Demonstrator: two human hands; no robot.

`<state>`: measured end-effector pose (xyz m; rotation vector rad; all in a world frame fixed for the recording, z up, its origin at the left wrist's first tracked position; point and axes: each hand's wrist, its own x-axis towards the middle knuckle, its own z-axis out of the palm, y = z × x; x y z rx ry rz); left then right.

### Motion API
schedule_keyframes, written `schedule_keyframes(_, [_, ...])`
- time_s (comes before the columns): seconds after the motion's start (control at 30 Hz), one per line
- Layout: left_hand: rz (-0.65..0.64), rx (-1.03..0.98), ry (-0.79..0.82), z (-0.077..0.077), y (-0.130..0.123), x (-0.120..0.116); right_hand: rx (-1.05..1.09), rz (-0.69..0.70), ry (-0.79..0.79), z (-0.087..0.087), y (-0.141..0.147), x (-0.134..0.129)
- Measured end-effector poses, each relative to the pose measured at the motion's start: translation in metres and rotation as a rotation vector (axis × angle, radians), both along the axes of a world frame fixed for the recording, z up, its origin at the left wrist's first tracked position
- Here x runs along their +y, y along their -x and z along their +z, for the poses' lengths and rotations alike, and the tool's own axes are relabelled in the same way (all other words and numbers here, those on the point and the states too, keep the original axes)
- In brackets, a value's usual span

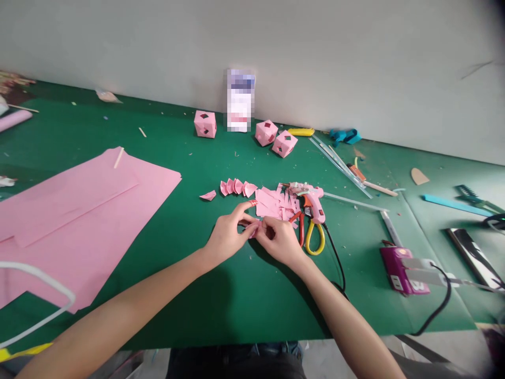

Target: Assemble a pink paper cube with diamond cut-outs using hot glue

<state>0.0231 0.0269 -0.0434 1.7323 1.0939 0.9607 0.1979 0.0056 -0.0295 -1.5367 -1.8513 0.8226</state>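
Both my hands meet over the green table and pinch one small pink paper piece (254, 229). My left hand (226, 237) grips its left side between thumb and fingers, and my right hand (281, 238) closes on its right side. Just beyond lies a heap of cut pink paper pieces (272, 202), partly under a pink hot glue gun (313, 202). A row of folded pink paper pieces (236, 187) stands behind my left hand, with a single folded piece (208, 196) to its left. Scissors with red and yellow handles (315, 239) rest right of my right hand.
Large pink paper sheets (98, 221) cover the left of the table. Pink paper cubes with cut-out holes (205, 125) stand along the wall, near a blurred upright card (240, 100). Clear glue sticks (339, 166) lie back right; a purple power strip (398, 268) sits at the right.
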Motion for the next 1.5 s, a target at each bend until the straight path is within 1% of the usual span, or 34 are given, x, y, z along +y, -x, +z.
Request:
schedule_keyframes(0.13, [-0.02, -0.077, -0.028, 0.0009, -0.0001, 0.0006, 0.002, -0.001, 0.007, 0.0015, -0.0003, 0.0])
schedule_keyframes(0.2, [-0.026, -0.092, -0.014, 0.0018, -0.0001, 0.0006, 0.005, 0.0, 0.008, 0.0027, 0.0003, -0.0004])
schedule_keyframes(0.33, [0.009, -0.091, 0.032, 0.0021, -0.0001, -0.0006, 0.015, -0.002, 0.002, 0.0037, 0.0019, -0.0013])
schedule_keyframes(0.43, [0.04, -0.095, 0.022, 0.0016, -0.0004, -0.0024, 0.02, -0.004, -0.004, 0.0025, 0.002, -0.0017])
schedule_keyframes(0.67, [0.025, -0.025, 0.002, 0.0013, -0.0003, -0.002, 0.029, -0.01, -0.031, -0.0026, 0.0008, -0.001])
schedule_keyframes(0.8, [0.073, -0.101, 0.03, 0.0004, -0.0002, 0.0004, 0.039, -0.027, -0.041, -0.0033, 0.001, -0.0008])
schedule_keyframes(0.9, [0.103, -0.11, 0.041, 0.0006, -0.0005, 0.0003, 0.046, -0.019, -0.048, -0.0032, 0.0008, -0.0015])
schedule_keyframes(1.13, [0.035, -0.078, 0.039, 0.0059, -0.0009, -0.0019, 0.059, -0.02, -0.064, -0.0045, 0.0002, -0.0016])
schedule_keyframes(1.3, [0.08, -0.065, 0.005, 0.0057, -0.0013, -0.0019, 0.06, -0.031, -0.048, -0.0047, 0.0019, -0.0026])
schedule_keyframes(1.5, [0.148, -0.103, -0.019, 0.0068, -0.0017, -0.0026, 0.049, -0.026, -0.045, -0.0035, 0.0021, -0.0031])
